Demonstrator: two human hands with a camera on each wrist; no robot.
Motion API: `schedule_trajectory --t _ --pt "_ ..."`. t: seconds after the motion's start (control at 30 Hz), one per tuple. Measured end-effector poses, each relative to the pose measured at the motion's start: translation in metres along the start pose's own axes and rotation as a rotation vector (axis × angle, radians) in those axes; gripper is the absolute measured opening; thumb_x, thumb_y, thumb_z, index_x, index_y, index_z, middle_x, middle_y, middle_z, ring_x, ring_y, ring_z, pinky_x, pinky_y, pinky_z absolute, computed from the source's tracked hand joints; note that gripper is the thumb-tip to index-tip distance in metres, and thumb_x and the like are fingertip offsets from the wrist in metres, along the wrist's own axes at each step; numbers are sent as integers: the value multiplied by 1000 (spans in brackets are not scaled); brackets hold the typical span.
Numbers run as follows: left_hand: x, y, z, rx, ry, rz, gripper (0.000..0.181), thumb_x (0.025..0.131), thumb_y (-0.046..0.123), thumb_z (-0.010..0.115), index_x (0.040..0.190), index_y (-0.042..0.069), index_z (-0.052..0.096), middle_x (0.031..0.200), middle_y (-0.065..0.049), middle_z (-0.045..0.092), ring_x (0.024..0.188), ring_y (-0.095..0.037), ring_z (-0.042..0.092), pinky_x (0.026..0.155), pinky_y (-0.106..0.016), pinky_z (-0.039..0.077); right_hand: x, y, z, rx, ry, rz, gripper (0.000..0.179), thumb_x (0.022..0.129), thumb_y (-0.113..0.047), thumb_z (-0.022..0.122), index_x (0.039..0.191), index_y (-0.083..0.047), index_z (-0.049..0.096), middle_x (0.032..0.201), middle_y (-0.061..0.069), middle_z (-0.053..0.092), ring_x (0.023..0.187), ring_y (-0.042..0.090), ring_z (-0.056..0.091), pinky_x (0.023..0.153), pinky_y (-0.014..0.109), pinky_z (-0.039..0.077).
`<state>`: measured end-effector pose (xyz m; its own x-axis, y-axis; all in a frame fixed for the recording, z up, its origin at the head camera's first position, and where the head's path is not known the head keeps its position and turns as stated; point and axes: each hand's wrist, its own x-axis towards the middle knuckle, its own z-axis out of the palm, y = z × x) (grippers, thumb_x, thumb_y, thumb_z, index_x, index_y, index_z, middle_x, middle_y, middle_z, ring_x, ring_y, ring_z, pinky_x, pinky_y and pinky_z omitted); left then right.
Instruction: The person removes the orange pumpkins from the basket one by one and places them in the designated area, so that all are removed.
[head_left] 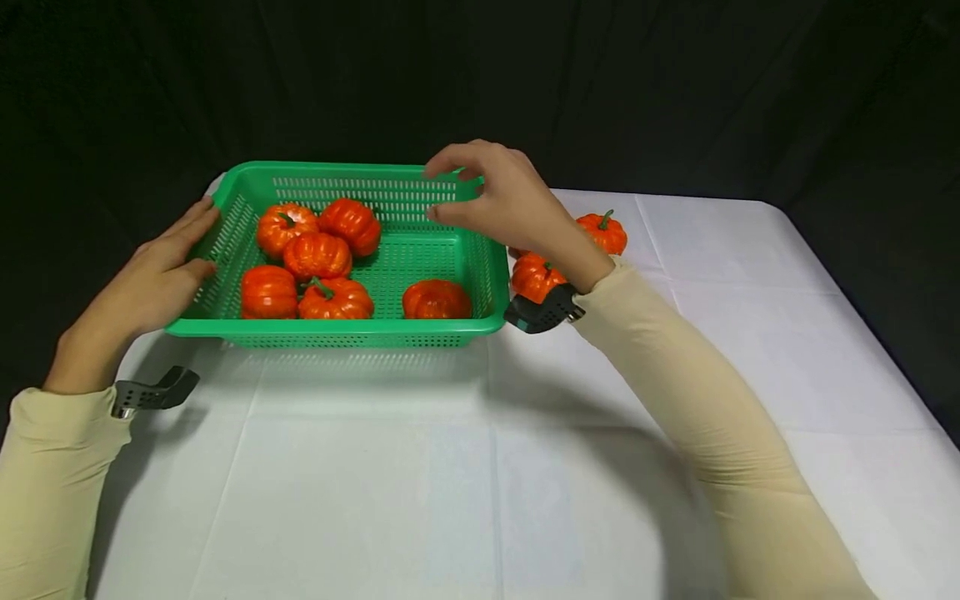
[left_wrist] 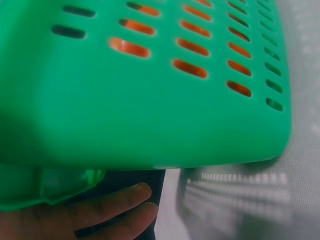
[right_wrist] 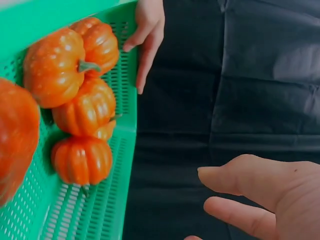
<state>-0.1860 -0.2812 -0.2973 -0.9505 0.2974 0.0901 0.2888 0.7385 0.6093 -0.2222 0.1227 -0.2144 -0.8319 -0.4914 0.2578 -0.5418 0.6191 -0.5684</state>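
Observation:
A green perforated plastic basket (head_left: 345, 327) stands on the table with several small orange pumpkins (head_left: 318, 255) inside, mostly grouped at its left. One pumpkin (head_left: 437, 300) lies apart near the front right corner. My left hand (head_left: 153, 275) rests along the basket's left rim; its fingers (left_wrist: 120, 197) stretch straight along the outside while the thumb lies over the rim. Above the right end of the basket, my right hand (head_left: 498, 192) hovers with thumb and fingers spread apart and nothing between them. In the right wrist view, the pumpkins (right_wrist: 82, 160) appear below and beside this hand.
Right of the basket, more orange pumpkins lie on the table, one (head_left: 536, 277) partly behind my right forearm and another (head_left: 606, 233) farther back. A white cloth (head_left: 360, 492) with fold lines covers the table. A black curtain (head_left: 675, 92) hangs behind.

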Motion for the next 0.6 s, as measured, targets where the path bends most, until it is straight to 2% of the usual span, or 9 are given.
schedule_trajectory --t 0.13,0.33,0.6 --pt "0 0 1 2 -1 -2 63 107 7 39 163 -6 13 172 -16 -1 156 -39 -1 122 -56 0 18 -7 10 29 -104 -26 37 92 -19 81 128 -16 72 129 -4 66 116 18 59 90 31 52" --pt "-1 0 0 7 -6 -12 62 108 9 38 163 -6 12 172 -16 -2 156 -39 -2 122 -56 -1 39 -12 26 81 -279 -109 44 90 -13 83 133 -14 71 131 -3 68 119 18 61 96 31 51" --pt "-4 -2 -1 -2 13 -2 63 107 8 39 163 -5 13 172 -16 -1 156 -38 -1 122 -56 0 62 -13 46 160 -514 -203 52 87 -2 81 137 -6 67 139 7 64 125 22 57 99 30 48"
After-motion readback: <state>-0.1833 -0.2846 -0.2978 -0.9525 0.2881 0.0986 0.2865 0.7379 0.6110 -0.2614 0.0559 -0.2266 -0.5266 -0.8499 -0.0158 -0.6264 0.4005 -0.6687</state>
